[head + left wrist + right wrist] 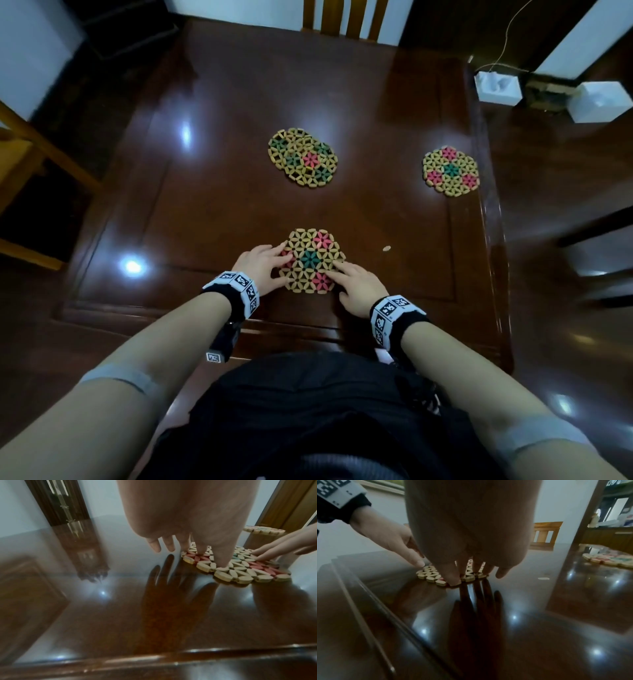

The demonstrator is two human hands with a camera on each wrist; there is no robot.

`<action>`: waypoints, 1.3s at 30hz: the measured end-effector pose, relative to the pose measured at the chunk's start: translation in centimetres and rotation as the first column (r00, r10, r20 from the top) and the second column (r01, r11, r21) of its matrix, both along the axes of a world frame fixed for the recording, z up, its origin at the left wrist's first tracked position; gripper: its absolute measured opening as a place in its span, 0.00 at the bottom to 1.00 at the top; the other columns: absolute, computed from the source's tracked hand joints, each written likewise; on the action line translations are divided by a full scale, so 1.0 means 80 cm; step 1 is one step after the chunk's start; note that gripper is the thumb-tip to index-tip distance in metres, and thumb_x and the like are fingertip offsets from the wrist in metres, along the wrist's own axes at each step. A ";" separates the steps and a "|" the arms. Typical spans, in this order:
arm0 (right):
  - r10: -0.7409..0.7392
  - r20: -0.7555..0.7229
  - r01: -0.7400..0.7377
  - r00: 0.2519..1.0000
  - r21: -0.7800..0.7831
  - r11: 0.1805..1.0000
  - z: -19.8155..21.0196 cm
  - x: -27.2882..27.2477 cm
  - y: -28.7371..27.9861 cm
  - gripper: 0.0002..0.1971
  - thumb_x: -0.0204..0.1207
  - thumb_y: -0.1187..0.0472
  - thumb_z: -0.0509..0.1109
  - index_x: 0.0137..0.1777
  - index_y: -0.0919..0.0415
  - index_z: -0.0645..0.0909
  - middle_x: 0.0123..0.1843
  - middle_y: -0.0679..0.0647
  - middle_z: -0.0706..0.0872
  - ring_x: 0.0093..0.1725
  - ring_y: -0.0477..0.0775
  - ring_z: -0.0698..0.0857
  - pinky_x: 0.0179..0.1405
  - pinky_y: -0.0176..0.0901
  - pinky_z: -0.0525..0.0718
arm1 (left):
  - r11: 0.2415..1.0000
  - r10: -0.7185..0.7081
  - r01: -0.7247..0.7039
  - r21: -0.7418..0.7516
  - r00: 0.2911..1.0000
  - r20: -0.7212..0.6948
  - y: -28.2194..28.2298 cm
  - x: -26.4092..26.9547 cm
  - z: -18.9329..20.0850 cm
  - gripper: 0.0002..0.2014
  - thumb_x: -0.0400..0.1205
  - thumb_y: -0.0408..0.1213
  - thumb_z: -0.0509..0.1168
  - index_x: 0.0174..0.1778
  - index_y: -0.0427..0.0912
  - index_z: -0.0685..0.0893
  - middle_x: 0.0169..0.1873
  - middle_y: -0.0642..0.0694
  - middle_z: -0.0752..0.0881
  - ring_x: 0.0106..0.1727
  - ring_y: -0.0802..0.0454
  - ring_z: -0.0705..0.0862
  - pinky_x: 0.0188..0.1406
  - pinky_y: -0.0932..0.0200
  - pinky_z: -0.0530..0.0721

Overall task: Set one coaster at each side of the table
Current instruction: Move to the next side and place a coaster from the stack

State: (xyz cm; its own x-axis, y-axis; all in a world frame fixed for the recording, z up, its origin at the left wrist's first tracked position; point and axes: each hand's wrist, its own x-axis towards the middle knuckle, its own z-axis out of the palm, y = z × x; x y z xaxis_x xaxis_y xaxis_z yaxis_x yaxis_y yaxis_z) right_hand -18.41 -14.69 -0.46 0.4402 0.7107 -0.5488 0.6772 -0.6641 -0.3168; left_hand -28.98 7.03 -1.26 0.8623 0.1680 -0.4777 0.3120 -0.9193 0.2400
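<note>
Coasters are the job: one woven coaster [312,261] lies flat on the surface [212,192], low in the middle of the frame, between both hands. The left hand [262,265] and right hand [358,286] press straight fingers on its two sides.

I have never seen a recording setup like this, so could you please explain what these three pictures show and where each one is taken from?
No machine here: a person wears three cameras. The big picture looks down from the head; the other two look along each wrist. On the dark wooden table lie beaded coasters: a stack in the middle, one at the right side, and the near coaster. The left hand and right hand rest straight fingers on the near coaster, lying flat; neither has a grip on it. A small loose bead lies beside it.
</note>
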 end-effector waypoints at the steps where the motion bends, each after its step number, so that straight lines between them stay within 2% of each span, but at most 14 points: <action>1: 0.000 0.003 0.000 1.000 0.019 1.000 -0.001 -0.002 -0.006 0.30 0.78 0.62 0.58 0.81 0.47 0.62 0.86 0.48 0.58 0.84 0.53 0.55 0.82 0.53 0.57 | 1.000 -0.009 0.009 0.000 1.000 -0.001 -0.003 -0.002 0.001 0.30 0.81 0.58 0.60 0.79 0.59 0.65 0.83 0.56 0.58 0.82 0.48 0.60 0.77 0.45 0.65; 4: -0.003 0.006 0.002 1.000 0.064 0.998 -0.003 -0.004 -0.023 0.29 0.77 0.63 0.58 0.79 0.46 0.65 0.84 0.48 0.62 0.82 0.54 0.59 0.79 0.53 0.61 | 1.000 -0.026 0.026 0.003 0.999 0.027 -0.013 -0.005 0.004 0.27 0.80 0.56 0.62 0.76 0.59 0.70 0.82 0.55 0.63 0.81 0.48 0.63 0.76 0.46 0.67; 9: 0.040 -0.030 -0.037 0.999 0.106 0.994 -0.008 -0.014 -0.040 0.31 0.76 0.63 0.60 0.80 0.46 0.62 0.84 0.48 0.62 0.82 0.56 0.59 0.79 0.56 0.63 | 1.000 -0.007 0.007 0.012 0.999 0.049 -0.024 -0.010 0.012 0.23 0.80 0.56 0.63 0.72 0.59 0.76 0.79 0.56 0.69 0.79 0.49 0.65 0.75 0.46 0.67; 13: 0.046 -0.089 -0.033 0.995 0.147 0.989 -0.009 -0.026 -0.048 0.32 0.77 0.64 0.60 0.81 0.49 0.60 0.85 0.49 0.60 0.83 0.55 0.58 0.81 0.54 0.61 | 1.000 0.010 -0.011 0.021 0.999 0.043 -0.025 -0.020 0.011 0.22 0.80 0.55 0.63 0.72 0.59 0.76 0.79 0.56 0.69 0.79 0.50 0.66 0.76 0.46 0.68; 15: 0.058 -0.110 -0.041 0.992 0.155 0.987 -0.009 -0.030 -0.054 0.32 0.78 0.65 0.60 0.82 0.52 0.59 0.86 0.50 0.57 0.84 0.54 0.55 0.83 0.49 0.56 | 0.999 0.012 -0.013 0.031 0.999 0.030 -0.028 -0.024 0.011 0.23 0.80 0.55 0.63 0.72 0.60 0.75 0.79 0.56 0.69 0.79 0.50 0.66 0.76 0.45 0.68; 17: 0.078 -0.100 -0.062 0.992 0.160 0.985 -0.010 -0.032 -0.057 0.32 0.79 0.66 0.59 0.83 0.53 0.58 0.86 0.51 0.55 0.85 0.53 0.53 0.83 0.45 0.52 | 0.999 0.006 -0.007 0.042 1.000 0.018 -0.028 -0.029 0.011 0.23 0.80 0.55 0.63 0.73 0.60 0.74 0.80 0.56 0.68 0.80 0.49 0.65 0.77 0.44 0.67; 19: 0.089 -0.075 -0.076 0.993 0.165 0.983 -0.010 -0.033 -0.054 0.31 0.79 0.66 0.58 0.82 0.53 0.59 0.86 0.51 0.55 0.85 0.52 0.53 0.83 0.46 0.53 | 0.999 -0.005 0.004 0.036 1.000 0.012 -0.025 -0.032 0.012 0.24 0.81 0.54 0.63 0.74 0.60 0.73 0.80 0.56 0.66 0.80 0.49 0.63 0.77 0.44 0.66; 24: -0.023 -0.051 0.031 0.998 0.160 0.987 -0.007 -0.043 -0.044 0.27 0.79 0.64 0.59 0.78 0.48 0.68 0.84 0.47 0.62 0.82 0.53 0.59 0.77 0.53 0.64 | 0.998 -0.067 0.066 -0.020 0.998 -0.006 -0.010 -0.033 0.011 0.24 0.81 0.54 0.63 0.75 0.62 0.72 0.81 0.56 0.64 0.80 0.48 0.62 0.76 0.43 0.66; 27: -0.086 -0.036 0.091 0.996 0.189 0.978 -0.008 -0.055 -0.038 0.23 0.79 0.63 0.61 0.74 0.50 0.73 0.80 0.48 0.69 0.78 0.55 0.64 0.77 0.52 0.68 | 0.993 -0.117 0.117 -0.032 0.993 0.011 0.000 -0.035 0.008 0.24 0.80 0.54 0.63 0.73 0.63 0.73 0.80 0.56 0.65 0.80 0.48 0.63 0.77 0.42 0.66; 29: -0.144 -0.034 0.148 0.989 0.223 0.964 -0.011 -0.066 -0.032 0.23 0.79 0.62 0.62 0.74 0.51 0.72 0.77 0.49 0.72 0.76 0.55 0.66 0.77 0.51 0.68 | 0.989 -0.143 0.144 -0.037 0.989 0.026 0.004 -0.037 0.006 0.23 0.80 0.54 0.64 0.73 0.62 0.73 0.80 0.56 0.66 0.80 0.48 0.63 0.77 0.43 0.67; 32: -0.236 -0.029 0.236 0.971 0.239 0.942 -0.012 -0.079 -0.026 0.23 0.80 0.59 0.64 0.75 0.50 0.71 0.76 0.49 0.73 0.76 0.55 0.66 0.76 0.48 0.68 | 0.985 -0.168 0.169 -0.045 0.985 0.039 0.008 -0.042 0.002 0.24 0.80 0.55 0.64 0.73 0.61 0.73 0.80 0.54 0.66 0.80 0.47 0.63 0.76 0.44 0.66; 35: -0.244 -0.003 0.240 0.970 0.193 0.951 -0.013 -0.082 -0.025 0.23 0.80 0.57 0.64 0.75 0.50 0.72 0.77 0.49 0.72 0.77 0.55 0.65 0.76 0.51 0.69 | 0.980 -0.190 0.193 -0.054 0.980 0.060 0.012 -0.047 -0.003 0.25 0.79 0.55 0.64 0.74 0.61 0.72 0.79 0.52 0.66 0.79 0.46 0.63 0.76 0.45 0.65; 39: -0.236 0.001 0.233 0.972 0.159 0.959 -0.011 -0.084 -0.025 0.25 0.78 0.61 0.64 0.76 0.50 0.70 0.78 0.49 0.70 0.78 0.55 0.64 0.76 0.54 0.71 | 0.974 -0.216 0.222 -0.048 0.971 0.103 0.015 -0.056 -0.009 0.27 0.79 0.54 0.65 0.75 0.62 0.71 0.79 0.53 0.67 0.78 0.47 0.64 0.75 0.46 0.66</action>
